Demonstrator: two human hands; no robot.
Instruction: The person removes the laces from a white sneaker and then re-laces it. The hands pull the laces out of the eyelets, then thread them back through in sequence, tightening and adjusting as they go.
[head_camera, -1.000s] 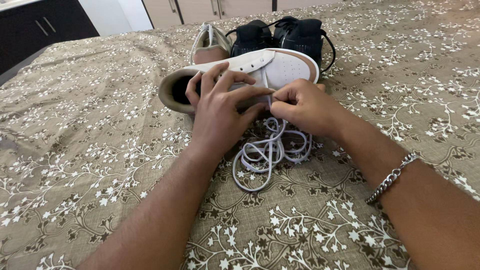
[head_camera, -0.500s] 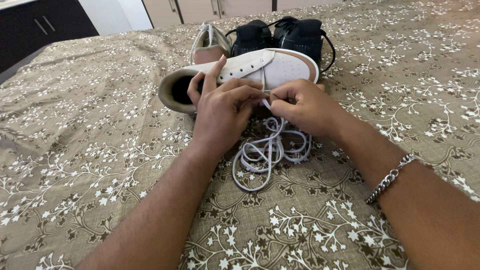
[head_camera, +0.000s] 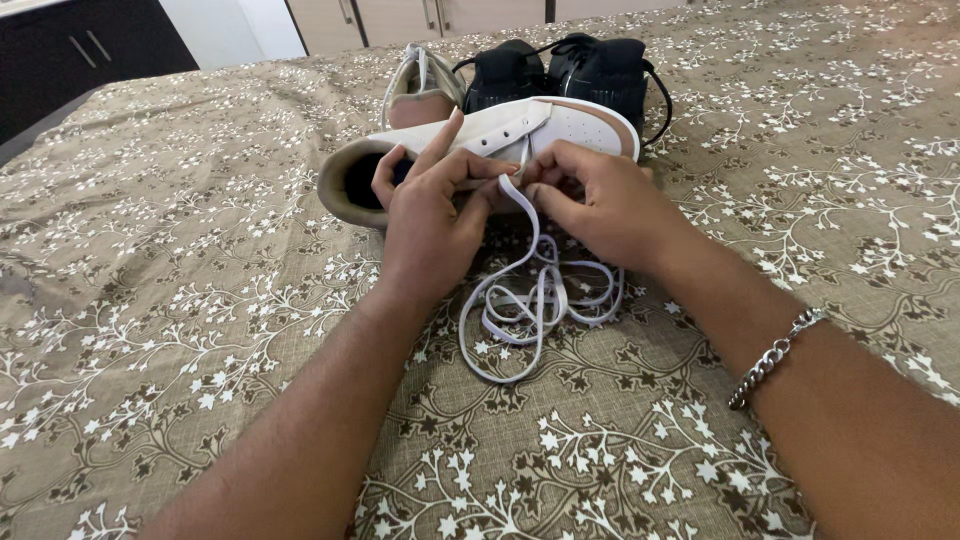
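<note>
Shoelace (head_camera: 535, 290), white and flat, runs up from a loose pile of loops on the bedspread (head_camera: 200, 300) to the eyelet row of the white sneaker (head_camera: 500, 135), which lies on its side with the opening facing left, likely so the eyelets face the person. Left hand (head_camera: 430, 215) rests on the shoe's side, thumb hooked at the collar, index finger stretched along the upper, remaining fingers curled toward the lace; it looks like it is bracing the shoe so it can't roll. Right hand (head_camera: 600, 205) is closed, fingertips pressed together at the eyelets, pinching the lace's upper end; the exact contact point is hidden behind the fingers. The lace bridges between the two hands just below the eyelet flap, with slack left in the pile, so nothing is under tension. Metal chain bracelet (head_camera: 775, 355) sits on the right wrist. Behind the sneaker: its matching shoe (head_camera: 420, 85) and a pair of black shoes (head_camera: 560, 70), touching or nearly so, parked out of the working area.
</note>
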